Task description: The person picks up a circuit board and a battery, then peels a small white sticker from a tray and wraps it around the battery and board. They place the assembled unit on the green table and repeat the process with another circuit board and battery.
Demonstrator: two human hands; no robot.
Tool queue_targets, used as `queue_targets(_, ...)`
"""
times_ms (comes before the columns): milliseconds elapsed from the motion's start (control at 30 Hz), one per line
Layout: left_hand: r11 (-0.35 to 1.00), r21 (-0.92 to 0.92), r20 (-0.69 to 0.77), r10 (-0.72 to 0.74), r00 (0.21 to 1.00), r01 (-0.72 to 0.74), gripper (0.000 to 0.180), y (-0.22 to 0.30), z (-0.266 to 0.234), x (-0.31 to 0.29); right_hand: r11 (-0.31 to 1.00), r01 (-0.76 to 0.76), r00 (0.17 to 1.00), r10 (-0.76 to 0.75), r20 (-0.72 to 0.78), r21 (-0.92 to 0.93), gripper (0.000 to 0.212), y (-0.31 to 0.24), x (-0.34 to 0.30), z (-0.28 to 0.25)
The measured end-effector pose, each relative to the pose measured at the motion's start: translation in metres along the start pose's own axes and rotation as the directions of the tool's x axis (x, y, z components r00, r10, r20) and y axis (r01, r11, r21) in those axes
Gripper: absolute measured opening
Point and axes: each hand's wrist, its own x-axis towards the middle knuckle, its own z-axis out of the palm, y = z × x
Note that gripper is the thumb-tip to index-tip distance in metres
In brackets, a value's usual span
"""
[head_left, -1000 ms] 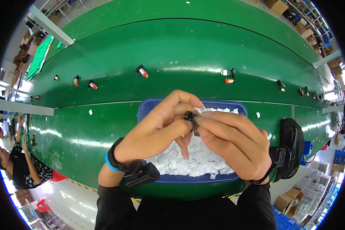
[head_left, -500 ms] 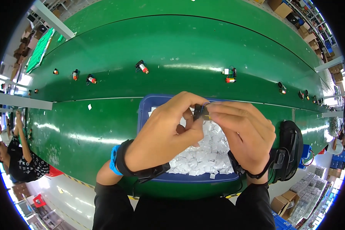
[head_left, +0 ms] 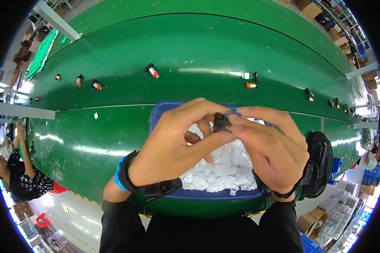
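My left hand (head_left: 173,141) is closed, with thumb and fingers pinching a small black part (head_left: 218,123) that has thin wires at its right side. From the right, my right hand (head_left: 278,145) reaches to the same part, its fingertips closed at the wires while one finger stands a little higher. Its exact grip is partly hidden. Both hands are above a blue plastic bin (head_left: 154,122) filled with small white square pieces (head_left: 223,168).
A black bag-like case (head_left: 316,168) lies right of the bin. Beyond the bin, small red-and-white cylinders with black parts (head_left: 153,71) lie along the green surface (head_left: 198,46). At left, another person (head_left: 23,177) sits by the table. Cardboard boxes (head_left: 312,223) stand at lower right.
The upper finger of my right hand has lifted and spread from the others. Both hands have shifted slightly, and the black part stays between them. The view has moved a little.
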Motion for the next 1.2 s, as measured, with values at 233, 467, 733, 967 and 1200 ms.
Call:
queue_targets(233, 0.971, 0.24, 0.084, -0.018, 0.996, -0.002, 0.03, 0.01, 0.005, 0.004, 0.991, -0.084, 0.996, 0.079, 0.047, 0.102, 0.022, 0.013, 0.001, -0.023)
queue_targets(467, 0.927, 0.374, 0.121, -0.018, 0.992, -0.029, 0.03, 0.004, 0.012, 0.003, 0.988, -0.132, 0.982, 0.119, 0.145, 0.085, 0.027, 0.022, -0.009, -0.017)
queue_targets(733, 0.865, 0.497, 0.13, 0.003, 0.992, -0.067, 0.031, 0.001, 0.014, 0.007, 0.996, -0.066, 0.964, 0.049, 0.26, 0.056, 0.024, 0.028, -0.012, -0.023)
queue_targets(967, 0.894, 0.444, 0.134, -0.003, 0.991, -0.057, 0.031, 0.006, 0.014, 0.011, 0.998, -0.054, 0.972, 0.046, 0.232, 0.027, 0.02, 0.028, -0.009, -0.023)
queue_targets(1200, 0.946, 0.322, 0.15, -0.006, 0.989, -0.043, 0.03, 0.008, 0.01, 0.018, 0.998, -0.052, 0.994, 0.05, 0.097, 0.02, 0.026, 0.029, -0.011, -0.02)
